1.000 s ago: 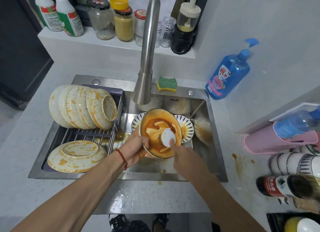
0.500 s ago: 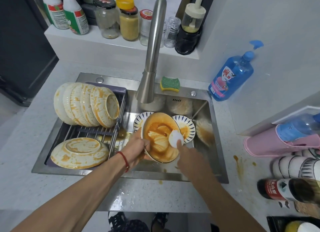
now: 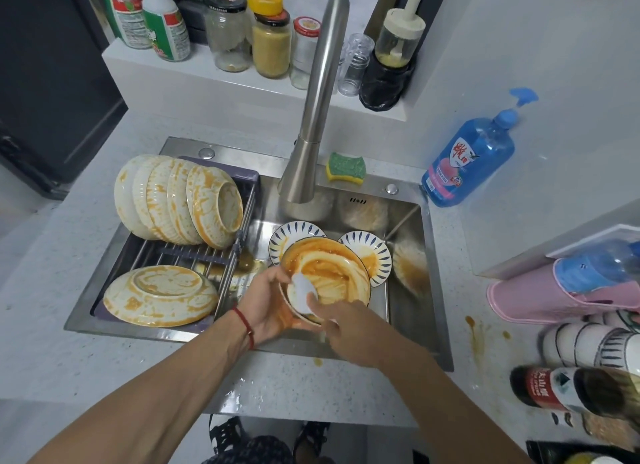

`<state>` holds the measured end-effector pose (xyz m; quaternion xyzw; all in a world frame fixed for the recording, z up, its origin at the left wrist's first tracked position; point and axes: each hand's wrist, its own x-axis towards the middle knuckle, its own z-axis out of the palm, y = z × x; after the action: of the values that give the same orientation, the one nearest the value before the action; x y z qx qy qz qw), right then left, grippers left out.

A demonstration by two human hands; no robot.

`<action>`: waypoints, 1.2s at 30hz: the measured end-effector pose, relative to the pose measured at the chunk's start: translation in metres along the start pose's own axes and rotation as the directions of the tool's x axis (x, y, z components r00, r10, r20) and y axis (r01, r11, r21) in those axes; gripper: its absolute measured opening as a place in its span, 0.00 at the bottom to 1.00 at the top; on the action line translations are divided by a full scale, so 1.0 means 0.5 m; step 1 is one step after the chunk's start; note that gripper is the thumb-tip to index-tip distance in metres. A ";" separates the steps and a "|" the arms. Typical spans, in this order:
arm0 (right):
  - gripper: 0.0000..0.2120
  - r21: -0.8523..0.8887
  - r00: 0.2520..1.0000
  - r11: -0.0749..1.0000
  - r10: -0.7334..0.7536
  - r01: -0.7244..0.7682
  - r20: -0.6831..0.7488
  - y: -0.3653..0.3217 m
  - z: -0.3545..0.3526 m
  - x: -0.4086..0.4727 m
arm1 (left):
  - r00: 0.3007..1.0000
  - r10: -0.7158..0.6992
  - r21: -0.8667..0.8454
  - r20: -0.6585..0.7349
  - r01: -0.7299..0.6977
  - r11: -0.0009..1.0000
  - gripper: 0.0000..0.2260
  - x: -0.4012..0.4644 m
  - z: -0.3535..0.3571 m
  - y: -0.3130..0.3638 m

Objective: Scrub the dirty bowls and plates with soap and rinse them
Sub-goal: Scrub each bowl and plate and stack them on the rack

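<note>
Over the steel sink (image 3: 408,311), the left hand (image 3: 266,308) grips a sauce-smeared bowl (image 3: 329,273) by its rim while the right hand (image 3: 343,328) pinches a white scrubber (image 3: 302,292) against its inside, above two blue-patterned bowls (image 3: 372,252), beside stained plates (image 3: 173,200) racked upright.

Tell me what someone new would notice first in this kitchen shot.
The orange-smeared bowl over the sink, gripped by the left hand while the right hand rubs a white scrubber inside it. Next, the sauce-streaked plates stacked on edge in the rack at left, and the blue soap bottle on the counter at right.
</note>
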<state>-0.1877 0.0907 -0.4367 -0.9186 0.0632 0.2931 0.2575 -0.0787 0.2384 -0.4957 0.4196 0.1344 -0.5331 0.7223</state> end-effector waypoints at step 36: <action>0.28 0.001 0.959 0.989 0.144 -0.149 -0.244 0.037 0.040 -0.017 | 0.994 0.097 0.256 -0.042 -0.083 0.963 0.35 -0.011 0.027 0.027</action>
<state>-0.2095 0.0848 -0.4539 -0.9425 0.1596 0.1971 0.2175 -0.0726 0.2329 -0.4774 0.5285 0.0656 -0.5008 0.6824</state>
